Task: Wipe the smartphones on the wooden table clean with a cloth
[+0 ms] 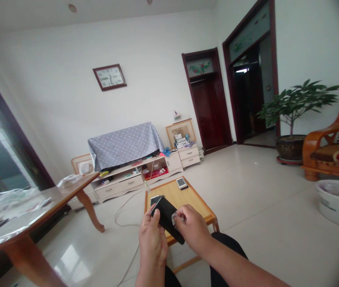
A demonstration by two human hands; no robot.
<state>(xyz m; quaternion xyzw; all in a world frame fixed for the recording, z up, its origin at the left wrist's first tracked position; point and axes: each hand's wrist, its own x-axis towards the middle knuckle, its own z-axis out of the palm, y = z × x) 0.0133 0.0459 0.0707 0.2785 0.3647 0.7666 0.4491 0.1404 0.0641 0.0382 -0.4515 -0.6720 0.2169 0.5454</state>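
Note:
A flat black device like a phone or case (167, 217) is held between both hands just above my lap. My left hand (152, 238) is closed around its left edge, thumb pressed on its upper corner. My right hand (191, 228) is closed, pinching a small light-coloured piece (176, 218) against the device's right edge. Below and beyond the hands stands a small wooden table (193, 197). A white phone (181, 183) lies near its far edge, and a white-edged flat item (155, 198) lies by the device's top.
A larger wooden table (34, 215) with plastic wrap and papers stands at left. A white cable (127, 207) trails over the tiled floor toward a low TV cabinet (133, 175). At right are a wooden armchair (333, 153), a potted plant (291, 119) and a white basin (338, 201).

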